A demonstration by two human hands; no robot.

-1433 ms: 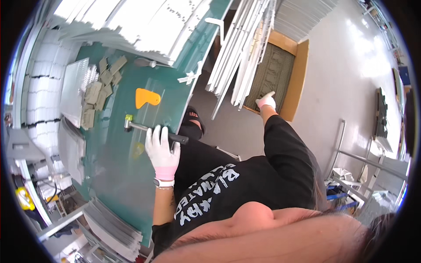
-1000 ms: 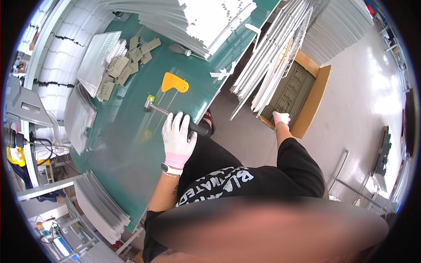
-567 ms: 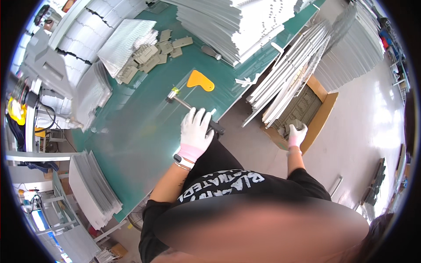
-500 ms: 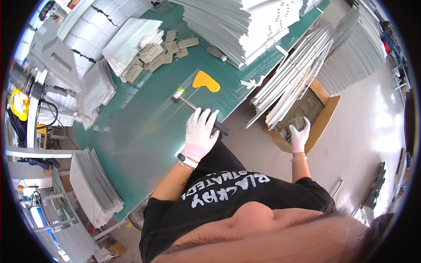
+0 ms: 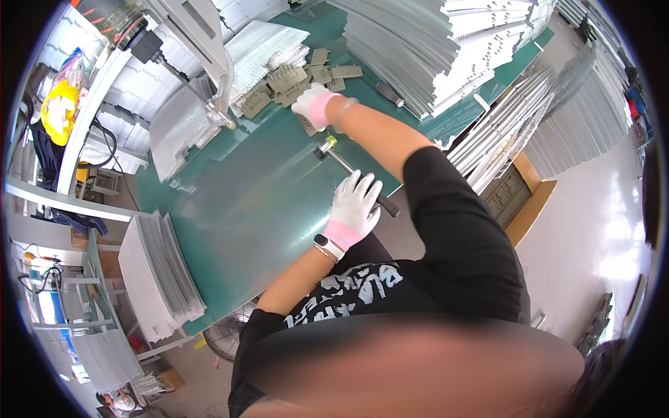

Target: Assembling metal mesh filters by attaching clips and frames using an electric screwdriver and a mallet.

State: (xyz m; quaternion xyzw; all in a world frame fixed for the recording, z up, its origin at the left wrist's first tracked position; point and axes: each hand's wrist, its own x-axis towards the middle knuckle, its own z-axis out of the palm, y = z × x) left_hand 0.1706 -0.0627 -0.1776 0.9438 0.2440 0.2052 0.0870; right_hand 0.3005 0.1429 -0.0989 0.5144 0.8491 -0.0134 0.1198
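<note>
My left hand (image 5: 354, 207), in a white glove with a pink cuff, rests with fingers stretched and slightly apart beside the handle of a hammer (image 5: 341, 161). The hammer lies slantwise near the edge of the green table (image 5: 230, 223), its head toward the far side. Across the table reaches my right arm. My right hand (image 5: 311, 106), gloved alike, is at the near edge of a pile of flat beige plastic parts (image 5: 287, 78). One beige part (image 5: 307, 126) shows just below it. The right fingers are too indistinct to tell whether they grip anything.
Tall stacks of white ribbed panels (image 5: 404, 49) stand at the far right, with a screwdriver (image 5: 389, 94) beside them. A cardboard box (image 5: 533, 212) of parts is right of the table. More panels (image 5: 160, 275) stand at left. A machine arm (image 5: 209, 49) overhangs the far left.
My right hand has moved from the cardboard box, where it held a stack of parts, to the beige pile. The yellow scraper is now hidden. My left hand stays by the hammer.
</note>
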